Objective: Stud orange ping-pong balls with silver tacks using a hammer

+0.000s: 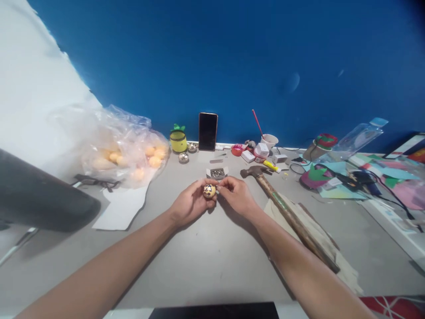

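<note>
A small pale yellow ball (209, 191) with shiny metal studs over part of its surface rests in my left hand (194, 199), whose fingers curl round it. At the ball's right side, my right hand (236, 195) has thumb and forefinger pinched together. Whatever lies in that pinch is too small to make out. Just beyond my fingers stands an open little box (217, 173) full of small shiny metal pieces that look like tacks. Farther back, near the wall, are a silver studded ball (183, 157) and a second studded ball (192, 147).
A hammer (282, 208) lies on a cloth to the right. At left are a clear bag (126, 150) of orange balls, white paper (124, 208) and a dark cylinder (43, 195). A phone (208, 131) leans on the wall; a paper cup (269, 141) stands right of it.
</note>
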The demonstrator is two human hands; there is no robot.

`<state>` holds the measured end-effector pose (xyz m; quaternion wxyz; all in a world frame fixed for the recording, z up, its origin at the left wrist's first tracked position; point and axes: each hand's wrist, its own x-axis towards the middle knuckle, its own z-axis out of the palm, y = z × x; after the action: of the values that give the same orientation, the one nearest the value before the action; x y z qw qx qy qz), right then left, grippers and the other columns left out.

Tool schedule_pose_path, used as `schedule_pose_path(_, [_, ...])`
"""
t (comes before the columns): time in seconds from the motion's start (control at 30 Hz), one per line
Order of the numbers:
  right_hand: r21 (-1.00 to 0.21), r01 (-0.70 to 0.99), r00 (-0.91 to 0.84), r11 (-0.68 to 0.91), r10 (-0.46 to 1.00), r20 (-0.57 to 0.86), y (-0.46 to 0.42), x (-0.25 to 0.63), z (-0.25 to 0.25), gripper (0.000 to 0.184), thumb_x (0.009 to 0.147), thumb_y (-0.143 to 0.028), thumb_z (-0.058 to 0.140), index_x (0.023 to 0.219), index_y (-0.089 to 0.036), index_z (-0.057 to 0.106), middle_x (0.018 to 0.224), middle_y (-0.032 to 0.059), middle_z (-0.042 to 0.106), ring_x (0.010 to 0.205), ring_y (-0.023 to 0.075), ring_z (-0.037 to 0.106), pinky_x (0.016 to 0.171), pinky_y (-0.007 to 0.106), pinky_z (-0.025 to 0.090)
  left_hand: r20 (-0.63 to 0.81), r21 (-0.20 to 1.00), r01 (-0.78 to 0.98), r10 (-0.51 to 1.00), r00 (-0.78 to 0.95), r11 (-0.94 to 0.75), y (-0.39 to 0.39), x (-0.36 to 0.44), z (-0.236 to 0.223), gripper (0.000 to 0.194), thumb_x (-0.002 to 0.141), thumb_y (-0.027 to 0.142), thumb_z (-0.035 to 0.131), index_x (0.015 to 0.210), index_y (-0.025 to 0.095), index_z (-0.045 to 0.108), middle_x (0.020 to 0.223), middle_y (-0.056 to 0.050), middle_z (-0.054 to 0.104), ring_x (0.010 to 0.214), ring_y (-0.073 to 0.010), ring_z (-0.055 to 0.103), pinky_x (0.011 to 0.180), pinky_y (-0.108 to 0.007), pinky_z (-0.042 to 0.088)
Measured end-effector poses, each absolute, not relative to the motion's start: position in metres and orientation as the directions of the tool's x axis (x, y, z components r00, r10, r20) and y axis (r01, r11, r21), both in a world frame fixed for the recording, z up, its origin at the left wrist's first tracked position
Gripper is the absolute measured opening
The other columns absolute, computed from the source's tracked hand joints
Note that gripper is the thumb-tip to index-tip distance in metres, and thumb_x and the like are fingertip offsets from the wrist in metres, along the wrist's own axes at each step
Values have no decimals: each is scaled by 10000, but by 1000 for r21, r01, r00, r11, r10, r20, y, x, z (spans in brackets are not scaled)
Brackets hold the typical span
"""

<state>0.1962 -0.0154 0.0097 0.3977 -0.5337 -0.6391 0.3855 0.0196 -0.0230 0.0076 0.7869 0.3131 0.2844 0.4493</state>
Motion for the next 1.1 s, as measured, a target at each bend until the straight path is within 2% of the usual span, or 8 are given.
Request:
schedule_pose_path(0.13, [-776, 601, -113, 192, 981, 156, -13, 203, 11, 107, 874, -285, 601, 842, -222, 682, 764, -5, 705, 692, 159, 593, 667, 272, 397, -184, 759, -515, 890, 417, 399, -19, 20, 8, 287, 860, 269, 695, 1107, 124, 690, 854, -81, 615, 772, -206, 631, 600, -299, 511])
schedule_pose_path(0.23, [-558, 814, -53, 158, 978, 200, -9, 220, 24, 159, 940, -295, 562, 903, -225, 701, 860, 41, 734, 794, 194, 634, 707, 291, 404, -190, 793, -482, 902, 387, 374, -19, 20, 10, 273, 834, 169, 696, 1103, 124, 682, 880, -85, 632, 726, -177, 622, 578, -274, 492])
schedule_pose_path(0.43, [-163, 964, 238, -209, 953, 188, 5, 280, 50, 385, 923, -443, 609, 1159, -158, 716, 1210, 208, 705, 1165, 362, 632, 854, 408, 468, -175, 795, -515, 933, 314, 322, -16, 18, 9, 251, 812, 166, 662, 1057, 118, 658, 826, -61, 604, 646, -138, 563, 516, -233, 427])
schedule_pose_path(0.6, [-76, 944, 312, -322, 943, -116, 10, 302, 51, 436, 883, -543, 616, 1096, -186, 749, 1143, 174, 754, 1098, 357, 698, 852, 410, 481, -115, 900, -363, 936, 332, 240, -20, 19, 7, 446, 734, 142, 722, 1160, 170, 591, 729, 35, 554, 554, -98, 510, 532, -227, 403])
schedule_pose_path(0.8, [-80, 968, 222, -239, 959, -178, 11, 298, 45, 307, 862, -421, 659, 1050, -190, 734, 1094, 136, 759, 1035, 303, 709, 761, 347, 460, -23, 984, -164, 964, 265, 68, -28, 22, 11, 455, 739, 200, 756, 1161, 192, 587, 761, 34, 605, 600, -101, 533, 601, -254, 446])
schedule_pose_path(0.87, [-77, 972, 214, -223, 970, -112, 9, 296, 47, 241, 881, -351, 626, 1029, -190, 728, 1067, 137, 753, 1022, 300, 702, 751, 346, 451, -5, 992, -124, 971, 241, 36, -28, 21, 12, 427, 723, 212, 761, 1126, 186, 621, 768, 27, 610, 634, -107, 541, 621, -255, 450])
schedule_pose_path(0.97, [-42, 996, 89, -84, 984, 156, 2, 288, 53, 221, 893, -278, 614, 1080, -197, 701, 1097, 139, 726, 1059, 293, 670, 757, 335, 432, 29, 998, -60, 981, 193, -18, -25, 19, 11, 441, 711, 225, 752, 1138, 192, 649, 741, 38, 581, 642, -114, 522, 609, -246, 436])
schedule_pose_path(1.1, [-62, 996, -27, 60, 898, 439, -12, 269, 56, 278, 981, -346, 574, 1214, -218, 656, 1155, 124, 700, 963, 258, 660, 703, 317, 393, 108, 994, 8, 988, 112, -110, -20, 16, 5, 473, 727, 227, 730, 1189, 191, 635, 791, 24, 608, 671, -128, 535, 619, -253, 446])
